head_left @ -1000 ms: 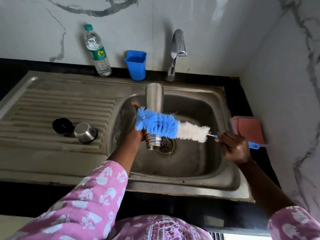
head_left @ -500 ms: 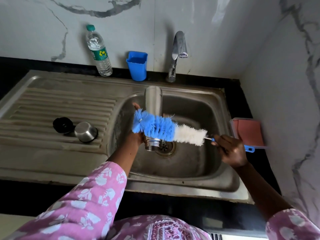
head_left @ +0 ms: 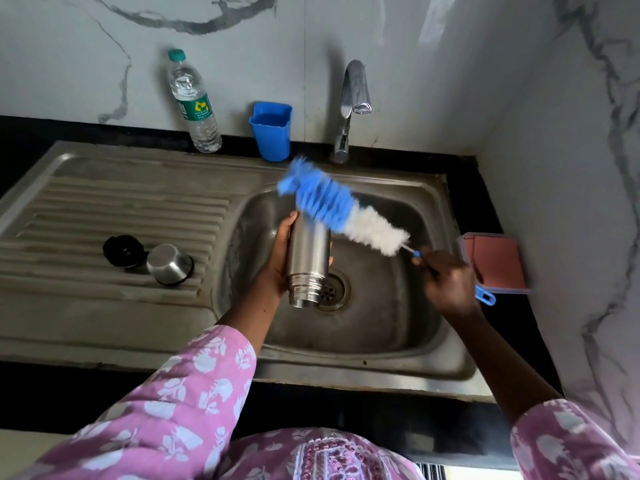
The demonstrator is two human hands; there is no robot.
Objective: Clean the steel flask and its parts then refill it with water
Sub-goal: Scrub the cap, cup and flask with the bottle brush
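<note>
- Two parts, the black lid [head_left: 123, 251] and the steel cup [head_left: 169, 264], lie on the draining board, well apart from the flask [head_left: 307, 258].
- Left hand [head_left: 277, 263] wraps the flask, mouth down over the sink [head_left: 381, 341] drain.
- Right hand [head_left: 446, 280] grips the brush [head_left: 341, 211] handle; bristles touch the flask's base (outside scrubbing, I judge).
- Tap [head_left: 353, 98] is dry; rinsing and refilling remain.

A clear plastic water bottle [head_left: 197, 102] with a green cap and label stands upright on the black worktop [head_left: 34, 129], against the marble wall [head_left: 398, 36], well beyond the left hand [head_left: 277, 265] and to its left. A blue cup [head_left: 271, 131] stands straight beyond that hand, beside the tap [head_left: 349, 109]. A pink box [head_left: 495, 261] lies just right of the right hand [head_left: 450, 282], by the side wall.
</note>
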